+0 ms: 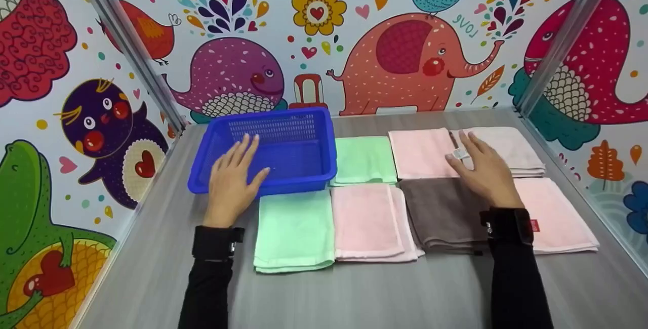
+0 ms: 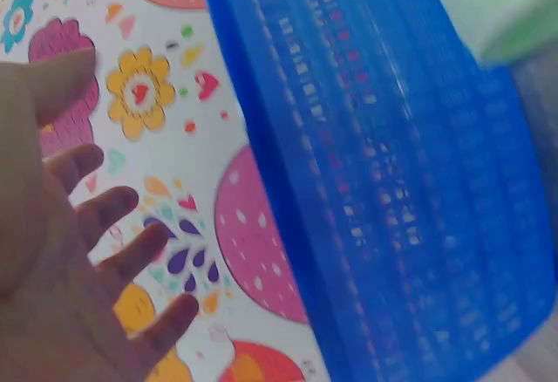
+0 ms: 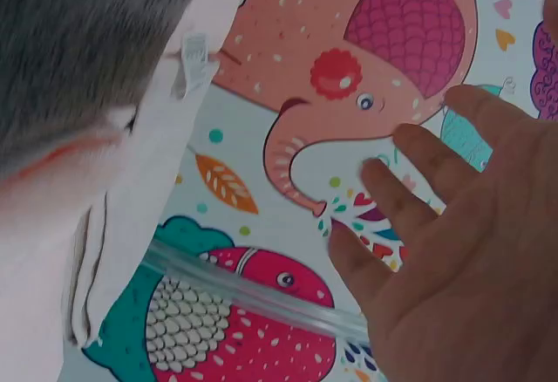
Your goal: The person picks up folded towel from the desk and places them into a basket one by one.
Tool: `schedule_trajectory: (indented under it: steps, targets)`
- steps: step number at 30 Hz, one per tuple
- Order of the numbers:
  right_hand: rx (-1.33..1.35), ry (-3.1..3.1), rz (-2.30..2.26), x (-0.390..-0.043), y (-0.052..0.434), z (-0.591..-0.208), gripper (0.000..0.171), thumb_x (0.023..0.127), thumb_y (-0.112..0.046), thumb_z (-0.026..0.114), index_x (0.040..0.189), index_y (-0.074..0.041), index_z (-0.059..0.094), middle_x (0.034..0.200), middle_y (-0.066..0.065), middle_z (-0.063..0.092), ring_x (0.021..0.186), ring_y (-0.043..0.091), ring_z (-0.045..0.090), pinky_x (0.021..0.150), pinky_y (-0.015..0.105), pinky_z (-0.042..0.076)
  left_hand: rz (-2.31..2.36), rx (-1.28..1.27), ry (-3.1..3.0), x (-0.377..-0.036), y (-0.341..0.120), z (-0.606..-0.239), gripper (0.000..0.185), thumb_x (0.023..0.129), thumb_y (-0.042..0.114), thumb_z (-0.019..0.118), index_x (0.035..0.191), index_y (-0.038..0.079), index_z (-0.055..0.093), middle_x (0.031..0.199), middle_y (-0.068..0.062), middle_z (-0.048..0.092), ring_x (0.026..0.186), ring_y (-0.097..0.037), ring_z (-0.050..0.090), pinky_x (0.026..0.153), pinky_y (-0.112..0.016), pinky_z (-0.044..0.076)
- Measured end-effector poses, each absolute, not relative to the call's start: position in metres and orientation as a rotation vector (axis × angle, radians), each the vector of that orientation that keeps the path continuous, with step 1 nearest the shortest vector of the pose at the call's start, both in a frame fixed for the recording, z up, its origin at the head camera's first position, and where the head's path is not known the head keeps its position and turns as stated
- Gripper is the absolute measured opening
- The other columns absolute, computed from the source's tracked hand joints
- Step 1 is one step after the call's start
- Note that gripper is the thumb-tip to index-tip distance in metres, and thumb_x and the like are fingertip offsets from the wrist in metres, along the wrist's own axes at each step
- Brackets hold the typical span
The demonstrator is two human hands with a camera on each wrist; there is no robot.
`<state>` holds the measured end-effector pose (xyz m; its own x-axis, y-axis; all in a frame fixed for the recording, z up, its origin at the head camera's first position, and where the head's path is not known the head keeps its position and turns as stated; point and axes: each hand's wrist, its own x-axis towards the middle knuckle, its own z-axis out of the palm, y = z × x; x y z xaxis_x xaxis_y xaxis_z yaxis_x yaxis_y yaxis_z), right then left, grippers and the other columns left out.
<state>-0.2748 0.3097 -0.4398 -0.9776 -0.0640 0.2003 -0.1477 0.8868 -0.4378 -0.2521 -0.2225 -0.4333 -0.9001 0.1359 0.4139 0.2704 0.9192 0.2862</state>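
Head view: the whole layout is seen from above; the left hand (image 1: pixel 234 177) is held over the near rim of the blue perforated plastic basket (image 1: pixel 283 139), fingers straight and slightly spread, nothing gripped. The right hand (image 1: pixel 483 167) is laid flat, fingers straight and loosely spread, where the folded brown towel (image 1: pixel 440 212) meets the far-right pale pink folded towel (image 1: pixel 506 149); nothing is pinched.
Left wrist view: only the open palm with fanned fingers (image 2: pixel 113 212) and the blurred slotted basket wall (image 2: pixel 392 181) are shown; contact with the basket cannot be told.
Right wrist view: the palm and parted fingers (image 3: pixel 410 199) are seen from below, with the brown towel's nap (image 3: pixel 78 42), a small white tag (image 3: pixel 196 55) and stacked pale pink folds (image 3: pixel 96 251), details not legible from above.
Basket position: at the far left of the table, just beside the far green folded towel (image 1: pixel 364 159).
Surface: a grey wood-grain tabletop (image 1: pixel 354 293).
Room: walls papered with bright cartoon animals (image 1: pixel 405 60), with metal corner posts (image 1: pixel 126 40).
Count, baskets: one.
Count, towels: seven, in two rows; two green, the near one (image 1: pixel 293 230) beside the near pink folded towel (image 1: pixel 372 222); one brown; four pink, including the far pink folded towel (image 1: pixel 420 152) and the near-right pink folded towel (image 1: pixel 557 215).
Count, hands: two, each in a black sleeve with a black wrist strap.
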Motion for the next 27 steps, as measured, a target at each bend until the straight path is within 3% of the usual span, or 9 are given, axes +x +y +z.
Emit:
schedule_trajectory:
  steps: [4,8,10,13,16,22,27]
  targets:
    - [0.22,-2.896,0.777,-0.276,0.289,-0.442,0.081,0.103,-0.057,0.052,0.165,-0.014,0.025,0.16,0.032,0.034,0.145,0.054,0.035,0.113,0.073,0.031,-0.488,-0.401,-2.589,-0.246,-0.193,-0.432,0.073,0.098,0.037,0.071,0.162,0.028,0.037,0.159,-0.005,0.048,0.138,-0.033,0.049,0.113,-0.058,0.04]
    - [0.344,-2.917,0.846,-0.277,0.262,-0.449,0.079,0.102,-0.053,0.057,0.164,-0.013,0.029,0.152,0.028,0.046,0.126,0.047,0.056,0.102,0.066,0.045,-0.502,-0.563,-2.54,-0.237,-0.158,-0.436,0.067,0.094,0.033,0.076,0.155,0.026,0.048,0.139,-0.006,0.061,0.119,-0.028,0.059,0.098,-0.048,0.052]
    - [0.419,-2.913,0.88,-0.277,0.248,-0.454,0.078,0.1,-0.048,0.063,0.162,-0.011,0.034,0.147,0.025,0.052,0.112,0.041,0.063,0.096,0.061,0.05,-0.537,-0.68,-2.553,-0.233,-0.14,-0.441,0.062,0.094,0.032,0.077,0.15,0.024,0.053,0.127,-0.006,0.065,0.109,-0.025,0.063,0.09,-0.042,0.056]
    - [0.54,-2.914,0.914,-0.277,0.229,-0.463,0.074,0.098,-0.038,0.07,0.158,-0.006,0.041,0.14,0.026,0.058,0.108,0.041,0.065,0.098,0.06,0.05,-0.604,-0.85,-2.63,-0.228,-0.117,-0.453,0.055,0.094,0.031,0.076,0.144,0.017,0.059,0.118,-0.008,0.069,0.1,-0.024,0.068,0.083,-0.04,0.06]
    - [0.64,-2.939,0.893,-0.277,0.215,-0.472,0.071,0.095,-0.032,0.073,0.153,-0.001,0.046,0.135,0.028,0.06,0.116,0.044,0.062,0.102,0.062,0.048,-0.627,-0.897,-2.775,-0.225,-0.103,-0.467,0.057,0.095,0.034,0.076,0.144,0.011,0.058,0.123,-0.011,0.069,0.105,-0.027,0.07,0.086,-0.043,0.06]
    - [0.654,-3.042,0.781,-0.274,0.203,-0.482,0.069,0.089,-0.025,0.079,0.146,0.003,0.054,0.133,0.029,0.061,0.122,0.045,0.06,0.103,0.06,0.049,-0.641,-0.747,-3.056,-0.226,-0.095,-0.49,0.081,0.093,0.044,0.075,0.155,0.002,0.044,0.147,-0.023,0.055,0.133,-0.04,0.056,0.109,-0.052,0.049]
    - [0.634,-3.124,0.644,-0.274,0.196,-0.488,0.072,0.081,-0.024,0.087,0.142,0.002,0.058,0.133,0.024,0.066,0.122,0.043,0.063,0.104,0.058,0.05,-0.621,-0.754,-3.123,-0.23,-0.09,-0.508,0.096,0.086,0.053,0.077,0.161,0.008,0.036,0.151,-0.022,0.049,0.136,-0.041,0.051,0.109,-0.055,0.048]
